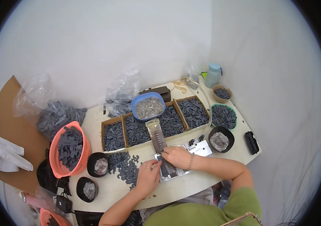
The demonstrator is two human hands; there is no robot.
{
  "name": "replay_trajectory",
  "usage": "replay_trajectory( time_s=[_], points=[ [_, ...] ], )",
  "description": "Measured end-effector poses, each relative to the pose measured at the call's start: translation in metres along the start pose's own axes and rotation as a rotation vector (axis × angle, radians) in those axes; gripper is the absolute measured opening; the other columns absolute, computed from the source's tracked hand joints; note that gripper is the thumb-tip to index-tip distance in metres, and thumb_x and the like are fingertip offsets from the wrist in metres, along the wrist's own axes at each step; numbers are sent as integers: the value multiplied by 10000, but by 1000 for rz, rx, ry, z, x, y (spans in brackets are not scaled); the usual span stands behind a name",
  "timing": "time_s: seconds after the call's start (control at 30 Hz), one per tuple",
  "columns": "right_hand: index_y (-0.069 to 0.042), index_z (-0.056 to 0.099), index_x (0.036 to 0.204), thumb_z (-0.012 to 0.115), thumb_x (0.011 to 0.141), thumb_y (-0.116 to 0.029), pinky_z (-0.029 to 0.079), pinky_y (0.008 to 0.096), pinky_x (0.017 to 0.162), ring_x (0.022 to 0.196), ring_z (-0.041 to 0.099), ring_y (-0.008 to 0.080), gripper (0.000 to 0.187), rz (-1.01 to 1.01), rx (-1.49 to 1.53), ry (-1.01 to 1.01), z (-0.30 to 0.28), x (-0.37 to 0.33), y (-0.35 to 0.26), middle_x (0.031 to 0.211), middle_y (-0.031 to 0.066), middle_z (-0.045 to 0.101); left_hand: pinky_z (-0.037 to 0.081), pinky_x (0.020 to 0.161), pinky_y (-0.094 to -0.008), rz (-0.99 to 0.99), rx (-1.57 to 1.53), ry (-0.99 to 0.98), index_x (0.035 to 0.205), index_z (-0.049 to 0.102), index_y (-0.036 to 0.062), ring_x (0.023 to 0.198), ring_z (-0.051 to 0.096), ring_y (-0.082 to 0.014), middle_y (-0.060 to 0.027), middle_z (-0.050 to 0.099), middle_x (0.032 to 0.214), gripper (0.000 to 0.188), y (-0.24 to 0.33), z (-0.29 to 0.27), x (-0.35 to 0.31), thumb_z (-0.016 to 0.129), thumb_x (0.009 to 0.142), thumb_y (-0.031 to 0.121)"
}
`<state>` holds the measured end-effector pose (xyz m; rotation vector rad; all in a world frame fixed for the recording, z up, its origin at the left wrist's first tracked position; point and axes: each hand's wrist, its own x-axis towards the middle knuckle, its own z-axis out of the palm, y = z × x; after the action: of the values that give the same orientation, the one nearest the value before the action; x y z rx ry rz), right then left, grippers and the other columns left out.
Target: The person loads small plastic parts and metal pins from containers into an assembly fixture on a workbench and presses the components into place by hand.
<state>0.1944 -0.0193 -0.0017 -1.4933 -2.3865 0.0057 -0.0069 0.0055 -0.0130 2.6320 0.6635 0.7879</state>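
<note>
A metal fixture [202,149] lies near the table's front edge. A long clear plastic strip with a row of ridges [156,136] reaches from it toward the divided box. My left hand [148,175] is at the fixture's left edge, its thumb and fingers drawn together. What they pinch is too small to name. Across the fixture's middle lies my right hand [178,157], fingers curled down beside the strip; its fingertips are partly hidden. Small dark grey pieces [124,167] lie loose on the table left of my left hand.
A cardboard box with dividers [113,148] holds dark grey pieces, and a blue bowl [148,118] of thin metal pins sits on its back edge. Black bowls [229,145] stand on both sides. Left is a coral basket [86,150]; at back right, a blue bottle [213,77].
</note>
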Motion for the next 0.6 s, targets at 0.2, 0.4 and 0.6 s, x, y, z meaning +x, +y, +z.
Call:
replay_trajectory(
  time_s=[0.2,0.4,0.6],
  points=[
    [-54,634,936,623,767,-136,486,367,775,907,586,255,188,11,164,94,4,-14,5,900,81,592,350,972,-452,17,100,-86,1244,488,-58,1218,396,-385,-244,370,1353,535,0,9,0,659,817,216],
    [-82,633,1079,682,767,-185,410,364,840,989,528,229,333,76,-15,99,-4,-36,0,1014,44,590,287,1018,-474,-42,12,-96,1267,466,-49,1267,345,-369,-238,333,1382,568,-2,17,0,661,824,250],
    [-72,622,1108,658,749,-141,402,357,853,1028,521,224,368,38,-63,155,1,-39,-8,1087,46,584,322,996,-466,-46,-65,-33,1229,528,1,1233,388,-374,-212,391,1344,481,-15,10,7,656,821,222]
  ],
)
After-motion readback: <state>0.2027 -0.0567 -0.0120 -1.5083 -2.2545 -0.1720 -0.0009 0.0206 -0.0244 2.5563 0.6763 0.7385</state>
